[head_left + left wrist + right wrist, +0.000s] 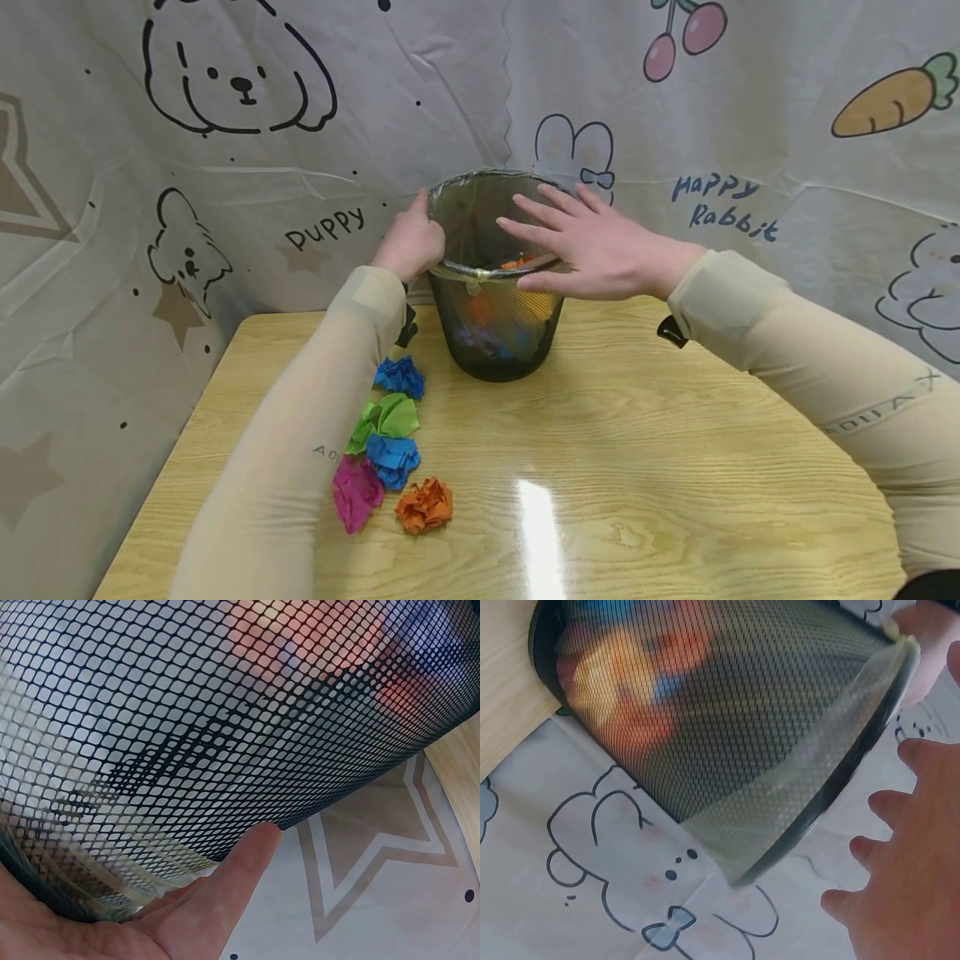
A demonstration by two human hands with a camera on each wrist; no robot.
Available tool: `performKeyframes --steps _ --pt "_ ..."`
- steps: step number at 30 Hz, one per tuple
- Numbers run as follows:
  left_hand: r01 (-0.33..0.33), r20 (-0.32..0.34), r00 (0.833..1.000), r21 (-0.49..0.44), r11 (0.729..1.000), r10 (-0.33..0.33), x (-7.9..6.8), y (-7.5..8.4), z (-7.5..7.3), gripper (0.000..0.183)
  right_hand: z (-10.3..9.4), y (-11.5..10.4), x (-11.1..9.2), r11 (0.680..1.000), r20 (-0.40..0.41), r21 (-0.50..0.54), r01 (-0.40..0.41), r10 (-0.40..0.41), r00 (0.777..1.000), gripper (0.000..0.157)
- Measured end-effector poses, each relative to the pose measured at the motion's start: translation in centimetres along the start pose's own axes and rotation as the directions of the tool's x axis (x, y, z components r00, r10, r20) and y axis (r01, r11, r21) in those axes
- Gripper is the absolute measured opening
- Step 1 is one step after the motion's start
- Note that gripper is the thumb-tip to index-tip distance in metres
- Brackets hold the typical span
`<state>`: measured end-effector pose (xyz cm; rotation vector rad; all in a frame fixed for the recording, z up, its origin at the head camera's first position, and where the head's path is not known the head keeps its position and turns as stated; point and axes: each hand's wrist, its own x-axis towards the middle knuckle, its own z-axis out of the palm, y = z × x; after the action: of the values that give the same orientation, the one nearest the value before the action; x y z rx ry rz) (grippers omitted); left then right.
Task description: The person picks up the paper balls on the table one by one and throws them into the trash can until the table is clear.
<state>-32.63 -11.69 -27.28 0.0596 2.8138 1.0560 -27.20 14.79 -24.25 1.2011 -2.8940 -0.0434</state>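
A black mesh wastebasket (498,342) stands at the back of the table, a thin yellowish plastic liner (474,283) folded over its rim. Through the mesh, orange, blue and purple crumpled paper (622,682) shows inside. My left hand (412,242) grips the rim at the left side; in the left wrist view one finger (251,859) lies along the outside of the mesh. With fingers spread, my right hand (588,246) hovers by the right side of the basket's opening, overlapping the rim in the head view. In the right wrist view its fingertips are apart from the rim.
Left of centre on the wooden table (675,467) lie crumpled paper balls: blue (401,377), green (390,417), another blue (393,461), pink (356,493) and orange (425,506). My left forearm partly covers some. A printed white cloth (420,92) hangs behind the table.
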Motion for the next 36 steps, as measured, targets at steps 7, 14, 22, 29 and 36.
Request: performKeyframes --steps 7,14,22,29,36 --pt "-0.004 -0.006 1.000 0.009 1.000 0.004 0.0 0.0 0.0 0.069 0.7 -1.7 -1.5 0.996 -0.016 -0.023 0.083 -0.083 0.996 0.084" --pt "-0.003 -0.004 1.000 0.002 1.000 0.003 -0.1 0.0 0.1 0.068 1.6 -3.2 -3.1 0.984 -0.037 -0.053 0.172 -0.174 0.984 0.083" --pt "-0.006 -0.025 1.000 0.020 1.000 0.006 -0.3 0.0 0.0 0.067 2.3 -5.6 -3.7 0.941 -0.078 -0.078 0.330 -0.336 0.939 0.083" --pt "-0.001 -0.020 1.000 0.015 1.000 0.001 -0.2 0.0 0.1 0.067 4.1 -7.8 -4.0 0.900 -0.050 -0.068 0.430 -0.433 0.900 0.083" --pt "-0.007 -0.008 1.000 -0.023 1.000 0.007 -0.1 -0.1 0.0 0.068 6.7 -9.3 -4.2 0.876 -0.023 -0.021 0.482 -0.482 0.876 0.083"
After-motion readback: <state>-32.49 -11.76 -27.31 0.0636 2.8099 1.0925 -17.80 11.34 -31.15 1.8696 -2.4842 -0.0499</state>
